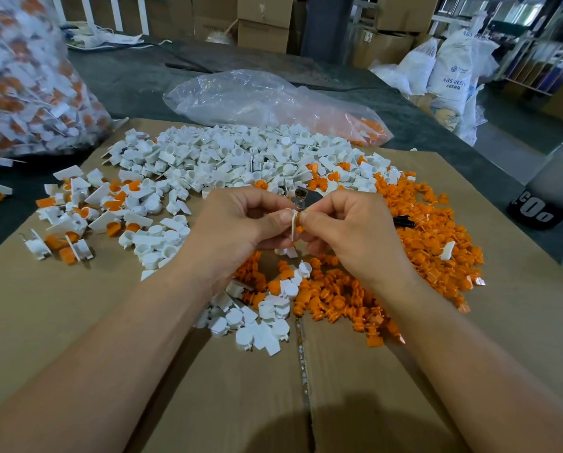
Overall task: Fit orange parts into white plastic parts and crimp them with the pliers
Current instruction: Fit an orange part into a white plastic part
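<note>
My left hand [237, 223] and my right hand [348, 230] meet over the middle of the cardboard. Between their fingertips they pinch one white plastic part [294, 225], seen edge-on, with a bit of an orange part [300, 229] showing at its right side. Just behind the hands lie the pliers [306, 197], metal jaws showing and a black handle tip [404, 221] sticking out right of my right hand. Loose white parts [227, 158] are heaped behind the hands. Loose orange parts [430, 230] spread right and below.
Finished white-and-orange pieces [74, 217] lie at the left on the cardboard sheet [77, 322]. A full clear bag of such pieces [28, 83] stands far left. A near-empty plastic bag [267, 99] lies behind the heap. A black-and-grey object [541, 204] stands off the right edge.
</note>
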Available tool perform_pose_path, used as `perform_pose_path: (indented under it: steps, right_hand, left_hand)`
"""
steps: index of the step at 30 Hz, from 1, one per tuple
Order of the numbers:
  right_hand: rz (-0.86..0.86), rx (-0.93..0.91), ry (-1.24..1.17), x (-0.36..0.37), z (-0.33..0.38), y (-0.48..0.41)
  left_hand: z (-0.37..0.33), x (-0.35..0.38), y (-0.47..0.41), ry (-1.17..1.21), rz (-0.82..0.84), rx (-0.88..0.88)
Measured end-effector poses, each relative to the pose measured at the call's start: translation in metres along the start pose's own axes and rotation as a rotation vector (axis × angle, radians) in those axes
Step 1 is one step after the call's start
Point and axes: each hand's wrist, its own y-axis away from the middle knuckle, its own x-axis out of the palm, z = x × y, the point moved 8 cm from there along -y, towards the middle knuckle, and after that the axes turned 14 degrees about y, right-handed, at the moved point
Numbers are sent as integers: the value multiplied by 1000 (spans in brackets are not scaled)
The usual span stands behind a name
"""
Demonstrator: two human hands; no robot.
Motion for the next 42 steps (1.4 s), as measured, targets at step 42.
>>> perform_pose_path:
  steps: [42]
  right_hand:
    - [-147, -387, 59, -4, 23, 6]
  left_hand:
    - [-8, -1, 1, 16, -38, 2]
